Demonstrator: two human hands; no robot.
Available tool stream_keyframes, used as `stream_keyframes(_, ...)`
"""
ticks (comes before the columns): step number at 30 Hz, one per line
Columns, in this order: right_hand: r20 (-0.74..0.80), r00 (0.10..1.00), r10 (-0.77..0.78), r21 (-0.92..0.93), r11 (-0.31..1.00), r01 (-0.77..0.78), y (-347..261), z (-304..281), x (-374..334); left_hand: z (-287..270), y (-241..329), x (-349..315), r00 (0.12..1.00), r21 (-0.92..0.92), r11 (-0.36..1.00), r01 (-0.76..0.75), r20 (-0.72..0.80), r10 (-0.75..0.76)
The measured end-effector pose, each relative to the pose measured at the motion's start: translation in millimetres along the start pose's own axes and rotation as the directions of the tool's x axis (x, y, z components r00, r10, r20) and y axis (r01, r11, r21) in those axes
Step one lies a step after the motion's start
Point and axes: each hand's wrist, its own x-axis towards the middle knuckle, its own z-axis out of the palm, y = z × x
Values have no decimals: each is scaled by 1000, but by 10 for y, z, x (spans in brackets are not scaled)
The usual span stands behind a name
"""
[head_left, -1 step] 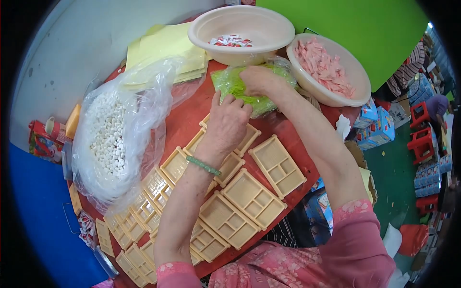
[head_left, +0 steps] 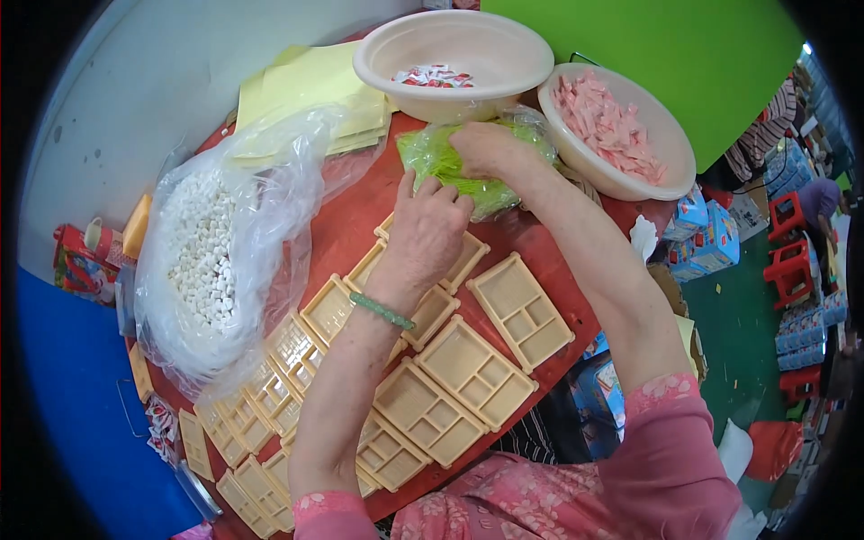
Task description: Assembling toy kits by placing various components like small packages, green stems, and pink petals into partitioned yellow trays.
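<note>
A clear plastic bag (head_left: 526, 135) of bright green pieces (head_left: 441, 155) lies at the far middle of the red table. My right hand (head_left: 490, 151) reaches into it from the right, and its fingers are hidden among the green. At the bag's near left edge, my left hand (head_left: 425, 225) has its fingers bent down and closed on the plastic; a green bead bracelet is on that wrist. Under and around my left forearm lie rows of cream compartment trays (head_left: 477, 371). Some on the left hold small pieces; those nearest me have bare compartments.
A large clear bag of white cube-like pieces (head_left: 211, 261) lies left. Yellow sheets (head_left: 301, 90) are stacked behind it. One cream basin (head_left: 378, 67) with small red-and-white packets and another basin (head_left: 670, 184) of pink pieces stand at the back. Stools and boxes are on the right.
</note>
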Motion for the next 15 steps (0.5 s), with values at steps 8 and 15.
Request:
stream_keyframes(8, -159, 981, -115, -75, 992, 105, -34, -13, -138, -15, -11, -108, 998, -19, 1000, 9, -65, -10)
stream_keyframes(15, -158, 986, -47, 48, 997, 55, 143, -121, -190, -61, 36, -96, 998, 18, 1000, -7, -67, 8)
